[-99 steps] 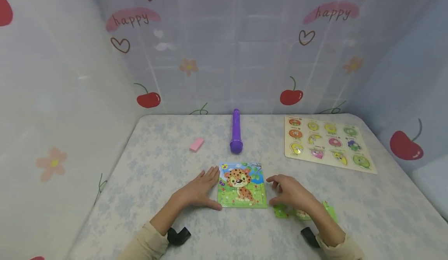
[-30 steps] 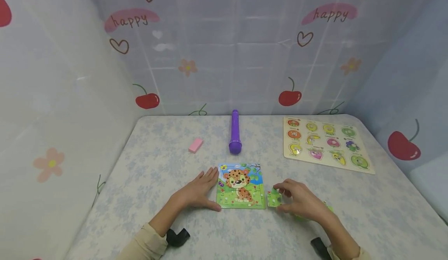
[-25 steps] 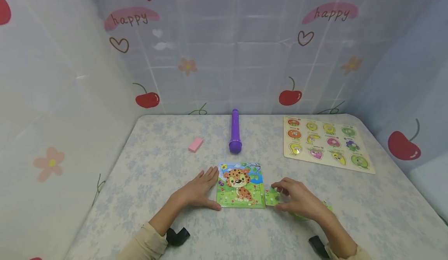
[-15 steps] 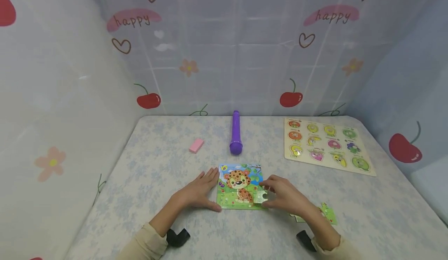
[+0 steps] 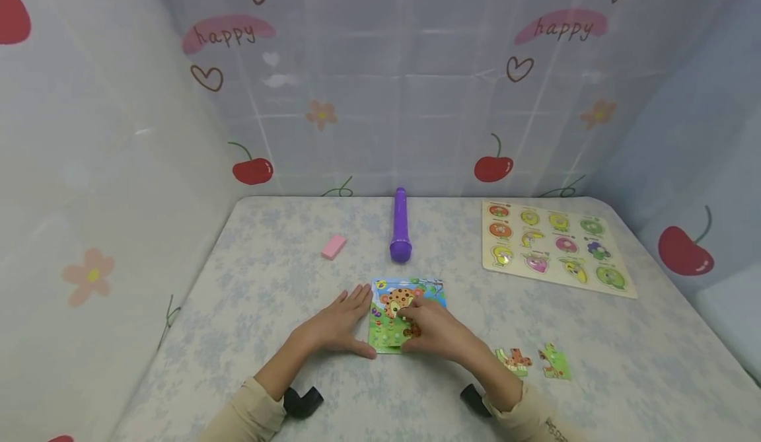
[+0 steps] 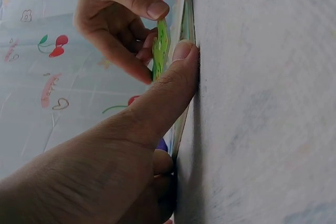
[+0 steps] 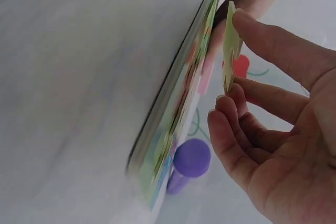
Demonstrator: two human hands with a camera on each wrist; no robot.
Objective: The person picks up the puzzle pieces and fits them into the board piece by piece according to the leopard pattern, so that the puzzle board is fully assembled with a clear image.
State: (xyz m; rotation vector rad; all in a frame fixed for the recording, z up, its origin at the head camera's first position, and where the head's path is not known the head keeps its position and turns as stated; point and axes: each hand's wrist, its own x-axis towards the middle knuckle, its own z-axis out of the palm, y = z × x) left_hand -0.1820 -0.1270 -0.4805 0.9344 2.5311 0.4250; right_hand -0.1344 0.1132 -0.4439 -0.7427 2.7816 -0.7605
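Observation:
A square leopard jigsaw puzzle lies flat on the table, partly covered by my right hand. My left hand rests at its left side with fingers extended; in the left wrist view the thumb touches the board's edge. Above the lower part of the picture, my right hand pinches a green puzzle piece between thumb and fingers. Both wrist views show this piece held apart from the board, standing roughly parallel to it. Two loose pieces, one with brown spots and one mostly green, lie to the right.
Behind the puzzle lies a purple toy microphone. A pink block is left of it. At the back right sits a fruit puzzle board. Printed curtains enclose the table on the back and sides.
My right hand took the green piece from the right of the board and carried it left over the picture. The two loose pieces came into full view. My left hand stayed put.

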